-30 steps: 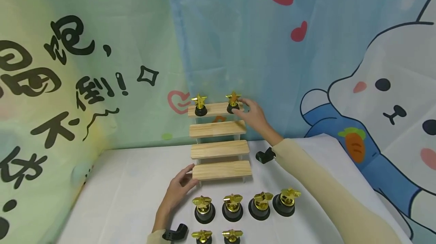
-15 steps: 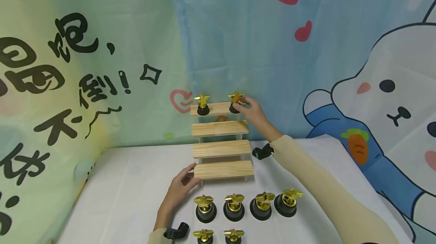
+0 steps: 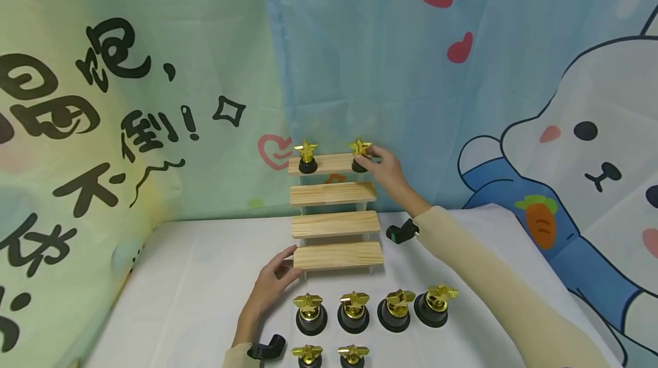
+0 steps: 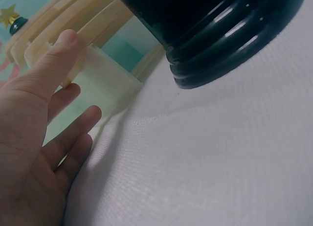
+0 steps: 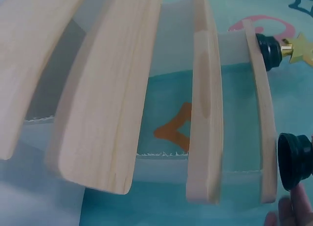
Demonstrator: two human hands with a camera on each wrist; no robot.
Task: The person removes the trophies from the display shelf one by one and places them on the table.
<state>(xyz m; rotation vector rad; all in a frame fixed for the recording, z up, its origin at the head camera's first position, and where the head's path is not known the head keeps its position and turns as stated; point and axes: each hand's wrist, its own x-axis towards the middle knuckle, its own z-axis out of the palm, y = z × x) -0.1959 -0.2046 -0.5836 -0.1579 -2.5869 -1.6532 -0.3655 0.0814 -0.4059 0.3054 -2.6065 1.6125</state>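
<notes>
My right hand (image 3: 388,171) pinches a small star trophy (image 3: 360,148) at the right end of the top step of a wooden stepped display stand (image 3: 334,225). In the right wrist view, only fingertips (image 5: 288,209) show below that trophy's dark base (image 5: 293,160), which is at or just off the step. Another star trophy (image 3: 307,156) stands upright at the top step's left end. My left hand (image 3: 271,282) holds the left end of the lowest step. The left wrist view shows its thumb (image 4: 61,55) on the plank's end, with fingers beside the pale support.
Several gold-topped trophies (image 3: 353,311) with black bases stand in rows on the white tablecloth (image 3: 190,288) before the stand. One black base (image 4: 225,35) looms close to the left wrist camera. A printed curtain (image 3: 349,71) hangs behind the stand.
The pinched trophy has shifted slightly right along the top step, and its star now looks brighter gold. My left hand keeps its place on the stand. The head view has shifted slightly.
</notes>
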